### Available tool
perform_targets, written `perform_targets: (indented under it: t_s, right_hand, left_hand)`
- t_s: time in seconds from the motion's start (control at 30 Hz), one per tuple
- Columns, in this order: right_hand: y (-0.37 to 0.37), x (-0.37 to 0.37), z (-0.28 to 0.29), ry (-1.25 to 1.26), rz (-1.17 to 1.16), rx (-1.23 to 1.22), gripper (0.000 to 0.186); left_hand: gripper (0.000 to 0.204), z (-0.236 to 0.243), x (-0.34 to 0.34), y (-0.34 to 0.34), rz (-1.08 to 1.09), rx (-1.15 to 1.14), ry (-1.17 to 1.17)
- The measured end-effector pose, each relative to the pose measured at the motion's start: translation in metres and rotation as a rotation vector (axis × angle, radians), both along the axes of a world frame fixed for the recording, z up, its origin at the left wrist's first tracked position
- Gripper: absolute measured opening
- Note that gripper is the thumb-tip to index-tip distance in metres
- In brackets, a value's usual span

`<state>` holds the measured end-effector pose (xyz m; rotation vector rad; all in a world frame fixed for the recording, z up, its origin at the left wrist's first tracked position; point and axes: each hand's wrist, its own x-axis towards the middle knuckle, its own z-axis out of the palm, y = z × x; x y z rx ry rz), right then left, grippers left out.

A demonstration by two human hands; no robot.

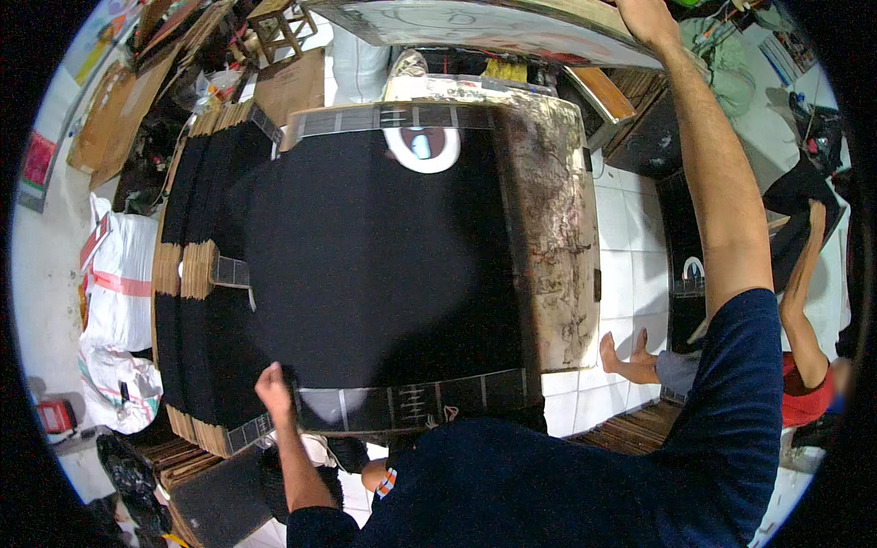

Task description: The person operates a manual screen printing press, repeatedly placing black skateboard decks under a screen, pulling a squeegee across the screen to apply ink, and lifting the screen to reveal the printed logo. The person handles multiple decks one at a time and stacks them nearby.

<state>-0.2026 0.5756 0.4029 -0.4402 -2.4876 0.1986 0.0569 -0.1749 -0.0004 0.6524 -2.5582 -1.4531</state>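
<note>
The black panel [384, 265] lies flat on the table [559, 265], in front of the person, its longer axis seeming to run away from the body, with a dark lined strip at both the near and far ends. Its near left corner is the part closest to any fingers: the left hand [273, 388] is just beside it, fingers curled narrow, though I cannot tell whether they pinch the edge. A white ring [422, 151] sits at the far end. Beyond that, a framed screen [493, 29] is tilted up, its long side running left to right. The right hand [647, 26] is at that frame's right end, well apart from the panel; its fingers are cut off by the view, so their closure cannot be told. Stacked black panels [196, 219] lie to the left.
</note>
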Motion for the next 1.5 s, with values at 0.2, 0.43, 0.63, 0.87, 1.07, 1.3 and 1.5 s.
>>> perform_targets:
  t_s: [0.2, 0.43, 0.63, 0.87, 1.07, 1.3, 1.5]
  right_hand:
    - [0.001, 0.003, -0.004, -0.004, -0.022, -0.017, 0.047]
    - [0.003, -0.006, 0.007, -0.037, -0.018, -0.019, 0.049]
    - [0.008, -0.018, 0.019, -0.054, -0.025, -0.032, 0.049]
    - [0.02, -0.031, 0.028, -0.014, 0.028, -0.014, 0.052]
    - [0.03, -0.045, 0.029, 0.008, 0.056, 0.019, 0.053]
    - [0.025, -0.039, 0.029, 0.004, 0.034, 0.012, 0.052]
    - [-0.001, -0.003, 0.006, -0.016, -0.083, -0.062, 0.044]
  left_hand:
    - [0.031, -0.048, -0.033, 0.121, -0.194, -0.008, -0.163]
    - [0.054, -0.016, -0.035, 0.174, -0.269, -0.113, -0.302]
    - [0.057, 0.009, -0.039, 0.183, -0.257, -0.351, -0.355]
    - [0.055, 0.028, -0.059, 0.2, -0.217, -0.399, -0.425]
    - [0.064, 0.028, -0.07, 0.206, -0.212, -0.412, -0.436]
    - [0.075, 0.005, -0.07, 0.203, -0.176, -0.343, -0.401]
    - [0.072, -0.022, -0.079, 0.201, -0.217, -0.442, -0.407]
